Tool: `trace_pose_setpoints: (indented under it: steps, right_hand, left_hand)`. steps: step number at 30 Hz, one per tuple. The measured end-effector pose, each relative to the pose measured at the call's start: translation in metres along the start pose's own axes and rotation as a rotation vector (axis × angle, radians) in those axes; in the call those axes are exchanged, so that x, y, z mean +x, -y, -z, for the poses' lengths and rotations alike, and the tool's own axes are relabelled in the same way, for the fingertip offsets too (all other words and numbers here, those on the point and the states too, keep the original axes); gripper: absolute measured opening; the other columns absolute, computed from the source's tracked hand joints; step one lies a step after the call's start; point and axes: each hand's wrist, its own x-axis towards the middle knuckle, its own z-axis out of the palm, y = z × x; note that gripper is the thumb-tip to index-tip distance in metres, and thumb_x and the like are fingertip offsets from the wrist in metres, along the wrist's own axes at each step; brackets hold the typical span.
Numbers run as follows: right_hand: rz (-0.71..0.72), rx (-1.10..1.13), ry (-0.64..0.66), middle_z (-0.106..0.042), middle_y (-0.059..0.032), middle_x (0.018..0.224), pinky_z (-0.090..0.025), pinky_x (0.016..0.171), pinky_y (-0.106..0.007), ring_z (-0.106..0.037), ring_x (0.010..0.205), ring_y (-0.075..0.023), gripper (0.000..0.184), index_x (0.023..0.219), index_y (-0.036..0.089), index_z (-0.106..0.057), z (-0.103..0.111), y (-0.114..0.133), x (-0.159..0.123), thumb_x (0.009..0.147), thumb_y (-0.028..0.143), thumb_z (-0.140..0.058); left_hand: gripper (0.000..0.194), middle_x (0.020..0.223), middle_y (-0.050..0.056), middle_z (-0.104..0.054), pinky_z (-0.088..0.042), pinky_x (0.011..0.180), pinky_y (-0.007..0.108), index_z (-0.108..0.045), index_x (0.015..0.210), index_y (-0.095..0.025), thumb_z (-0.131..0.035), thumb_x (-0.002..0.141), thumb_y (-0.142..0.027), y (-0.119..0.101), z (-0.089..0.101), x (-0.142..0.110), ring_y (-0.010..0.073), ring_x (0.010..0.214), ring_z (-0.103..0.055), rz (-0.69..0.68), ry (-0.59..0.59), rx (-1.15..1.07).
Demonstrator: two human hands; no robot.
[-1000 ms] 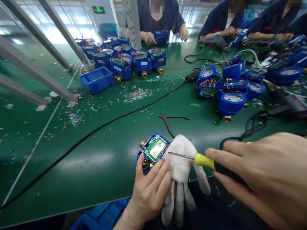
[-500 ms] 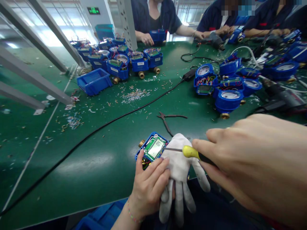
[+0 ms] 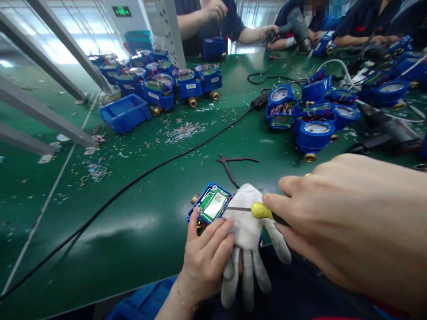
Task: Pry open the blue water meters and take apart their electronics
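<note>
A blue water meter (image 3: 191,218) with a green circuit board and a small lit display lies at the near edge of the table. My left hand (image 3: 209,253) is closed on it, thumb on the board's corner and fingers over a white glove. That glove (image 3: 248,226) is draped across the meter's near part and hides it. In my right hand (image 3: 333,218) is a screwdriver (image 3: 262,210) with a yellow and black handle. Its shaft lies over the glove, with the tip at the display's right edge. Cutting pliers (image 3: 228,165) rest open just beyond the glove.
Several blue meters (image 3: 315,133) stand at the right, more (image 3: 158,93) at the back left beside a blue bin (image 3: 125,113). A black cable (image 3: 150,171) crosses the table. Small clippings (image 3: 185,131) lie scattered. Grey metal posts (image 3: 50,106) rise at left. Co-workers sit opposite, one holding a heat gun (image 3: 298,31).
A co-worker opposite has lifted the heat gun and raised the other hand off a meter. My view has shifted slightly; my hands, the screwdriver and the meter keep nearly the same arrangement.
</note>
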Motion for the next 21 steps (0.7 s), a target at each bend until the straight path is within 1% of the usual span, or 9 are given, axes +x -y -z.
trace_pose_setpoints:
  steps: [2, 5, 8, 10, 12, 15, 19, 20, 21]
  right_hand:
    - [0.041, -0.006, 0.053, -0.037, 0.0001, 0.048, -0.025, 0.049, -0.032, -0.026, 0.039, -0.0112, 0.03, 0.064, 0.022, -0.056, 0.003, 0.002, 0.004, 0.086, 0.039, -0.045]
    - [0.07, -0.04, 0.073, -0.038, -0.0017, 0.049, -0.024, 0.051, -0.032, -0.029, 0.042, -0.0126, 0.036, 0.056, 0.021, -0.051, 0.002, 0.003, 0.008, 0.088, 0.034, -0.041]
    - [0.084, -0.07, 0.106, -0.04, -0.0023, 0.049, -0.022, 0.051, -0.032, -0.028, 0.043, -0.0123, 0.042, 0.049, 0.02, -0.047, 0.0, 0.005, 0.013, 0.089, 0.031, -0.042]
    - [0.064, -0.082, 0.129, -0.039, -0.0012, 0.047, -0.021, 0.049, -0.032, -0.027, 0.041, -0.0112, 0.041, 0.049, 0.019, -0.049, 0.001, 0.006, 0.016, 0.088, 0.032, -0.046]
    - [0.053, -0.083, 0.111, -0.037, 0.0001, 0.045, -0.02, 0.048, -0.03, -0.026, 0.04, -0.0101, 0.038, 0.052, 0.019, -0.052, 0.003, 0.007, 0.017, 0.087, 0.033, -0.05]
    - [0.06, -0.068, 0.069, -0.036, 0.0012, 0.043, -0.018, 0.045, -0.029, -0.023, 0.038, -0.0088, 0.034, 0.052, 0.02, -0.053, 0.005, 0.006, 0.019, 0.085, 0.031, -0.055]
    - [0.072, -0.044, 0.11, -0.039, 0.001, 0.044, -0.016, 0.044, -0.03, -0.02, 0.037, -0.0085, 0.037, 0.044, 0.02, -0.048, 0.006, 0.005, 0.017, 0.077, 0.026, -0.063]
    - [0.046, -0.042, 0.09, -0.04, 0.0007, 0.045, -0.016, 0.045, -0.03, -0.021, 0.038, -0.0088, 0.037, 0.044, 0.02, -0.048, 0.005, 0.005, 0.015, 0.077, 0.028, -0.064]
    - [-0.009, -0.036, 0.036, -0.041, 0.0005, 0.045, -0.017, 0.045, -0.03, -0.022, 0.039, -0.0091, 0.037, 0.045, 0.02, -0.05, 0.005, 0.004, 0.013, 0.077, 0.032, -0.063]
  left_hand:
    - [0.018, 0.094, 0.011, -0.072, -0.019, 0.112, 0.053, -0.061, 0.085, -0.012, -0.05, 0.088, -0.026, 0.0, 0.0, 0.0, 0.0211, 0.097, -0.065, 0.0, -0.003, 0.0]
    - [0.02, 0.093, 0.011, -0.072, -0.02, 0.111, 0.053, -0.061, 0.085, -0.011, -0.05, 0.088, -0.027, 0.0, 0.0, 0.001, 0.0212, 0.097, -0.065, -0.006, 0.001, -0.002]
    - [0.023, 0.095, 0.012, -0.071, -0.021, 0.111, 0.05, -0.061, 0.086, -0.011, -0.049, 0.089, -0.03, -0.001, 0.002, 0.002, 0.0211, 0.098, -0.064, -0.01, 0.014, 0.009]
    - [0.024, 0.097, 0.012, -0.071, -0.02, 0.112, 0.05, -0.062, 0.087, -0.011, -0.048, 0.09, -0.031, -0.001, 0.003, 0.002, 0.0212, 0.099, -0.064, -0.006, 0.025, 0.017]
    - [0.024, 0.099, 0.012, -0.071, -0.019, 0.112, 0.05, -0.062, 0.089, -0.011, -0.047, 0.089, -0.031, -0.001, 0.003, 0.002, 0.0212, 0.099, -0.064, 0.003, 0.034, 0.012]
    - [0.019, 0.098, 0.011, -0.071, -0.019, 0.112, 0.053, -0.061, 0.089, -0.013, -0.049, 0.087, -0.027, -0.002, 0.003, 0.001, 0.0207, 0.098, -0.064, 0.021, 0.034, 0.002]
    - [0.015, 0.097, 0.011, -0.071, -0.017, 0.112, 0.053, -0.061, 0.088, -0.013, -0.051, 0.085, -0.025, -0.002, 0.003, 0.0, 0.0206, 0.097, -0.064, 0.039, 0.025, -0.005]
    - [0.016, 0.097, 0.011, -0.071, -0.017, 0.113, 0.053, -0.061, 0.088, -0.013, -0.051, 0.086, -0.025, -0.002, 0.003, 0.0, 0.0206, 0.098, -0.064, 0.039, 0.024, -0.011]
    - [0.016, 0.096, 0.011, -0.071, -0.017, 0.113, 0.052, -0.061, 0.087, -0.012, -0.05, 0.086, -0.024, -0.002, 0.003, 0.0, 0.0204, 0.098, -0.064, 0.039, 0.023, -0.017]
